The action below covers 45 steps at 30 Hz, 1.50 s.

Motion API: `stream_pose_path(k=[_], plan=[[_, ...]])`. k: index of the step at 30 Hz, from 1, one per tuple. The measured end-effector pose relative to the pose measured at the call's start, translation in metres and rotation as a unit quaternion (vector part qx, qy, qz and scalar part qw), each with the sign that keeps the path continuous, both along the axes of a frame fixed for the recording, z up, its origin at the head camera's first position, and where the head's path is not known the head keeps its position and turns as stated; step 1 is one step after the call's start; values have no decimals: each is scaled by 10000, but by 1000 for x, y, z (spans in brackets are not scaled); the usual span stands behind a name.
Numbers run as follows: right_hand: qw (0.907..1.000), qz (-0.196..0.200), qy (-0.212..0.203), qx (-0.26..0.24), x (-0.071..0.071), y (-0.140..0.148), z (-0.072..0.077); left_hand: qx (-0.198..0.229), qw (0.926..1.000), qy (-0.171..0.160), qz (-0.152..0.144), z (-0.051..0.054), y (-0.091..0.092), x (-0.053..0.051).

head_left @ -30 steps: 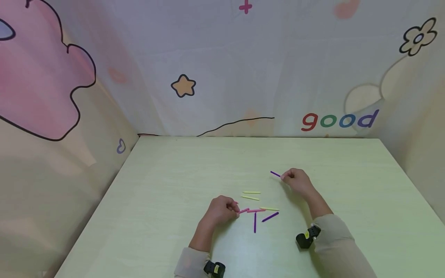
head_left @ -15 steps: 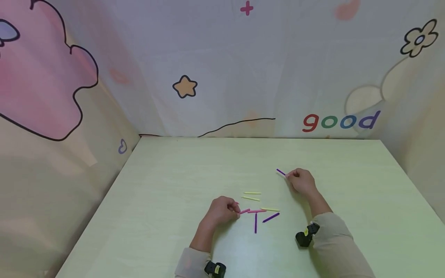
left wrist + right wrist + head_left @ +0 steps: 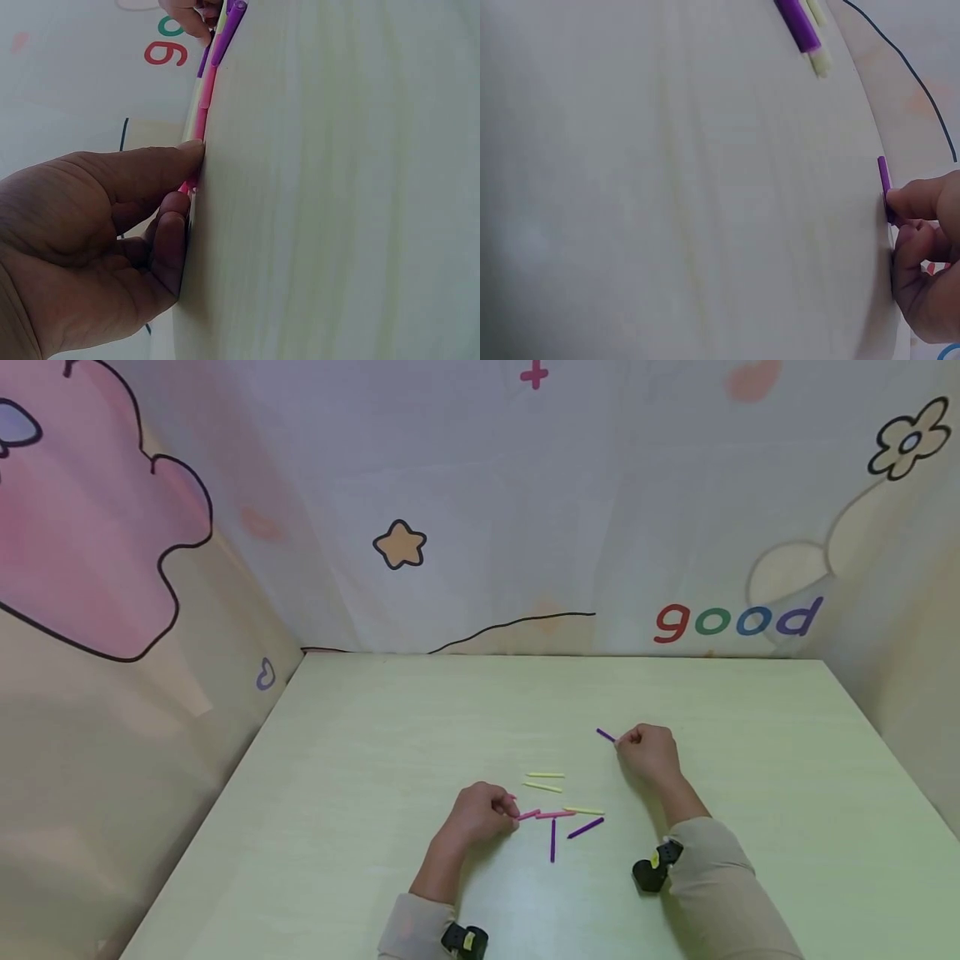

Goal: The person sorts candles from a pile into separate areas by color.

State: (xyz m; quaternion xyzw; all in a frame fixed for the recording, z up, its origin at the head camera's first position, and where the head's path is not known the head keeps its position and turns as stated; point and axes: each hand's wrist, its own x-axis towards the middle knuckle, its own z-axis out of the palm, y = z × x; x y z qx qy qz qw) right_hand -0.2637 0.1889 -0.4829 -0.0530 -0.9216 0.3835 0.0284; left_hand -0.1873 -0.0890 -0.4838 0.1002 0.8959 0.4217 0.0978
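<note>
My right hand [image 3: 651, 755] pinches one end of a purple stick [image 3: 605, 735] low over the table; in the right wrist view the stick [image 3: 884, 177] juts out past the thumb. My left hand [image 3: 480, 814] has its thumb and fingers around a pink stick [image 3: 528, 815] at the left of the group. A second pink stick [image 3: 555, 815] lies flat beside it, near a yellow stick [image 3: 583, 811]. Below are an upright-lying purple stick [image 3: 552, 842] and a slanted purple stick [image 3: 586, 827]. Farther back lie two yellow sticks, one [image 3: 545, 775] behind the other [image 3: 542, 787].
The pale table [image 3: 375, 718] reaches back to a printed cloth [image 3: 480, 527] hanging behind it. Black wrist cameras sit on both sleeves, one at the left [image 3: 465, 941] and one at the right [image 3: 657, 867].
My right hand, with the purple stick in its pinch, has shifted slightly to the right since the earliest frame. My left hand has stayed in place.
</note>
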Motion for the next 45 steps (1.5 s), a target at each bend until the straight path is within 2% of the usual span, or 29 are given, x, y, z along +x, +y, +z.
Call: stream_pose_path(k=[5, 10, 16, 20, 26, 30, 38, 45], plan=[[9996, 31, -134, -226, -1, 1, 2, -36, 10000, 51, 13, 0, 0, -2], [9979, 37, -402, -510, 6, 3, 3, 1, 9999, 119, -38, 1, -1, -2], [9908, 223, -608, -1188, 16, 4, 4, -5, 9999, 145, -49, 1, -1, -1], [9877, 294, -671, -1382, 20, 5, 2, -25, 9999, 102, -43, 0, -1, 0], [9860, 439, -598, -1493, 27, 4, 0, -65, 9999, 80, -16, 0, 0, 2], [9867, 632, -411, -1440, 33, 3, 3, -28, 9999, 132, -19, -1, 0, 2], [9860, 1173, -302, -1150, 42, 0, 9, -12, 9998, 179, -19, -2, 0, 2], [9834, 1411, -274, -1111, 47, -4, 12, 19, 9998, 199, -19, 0, 0, 2]])
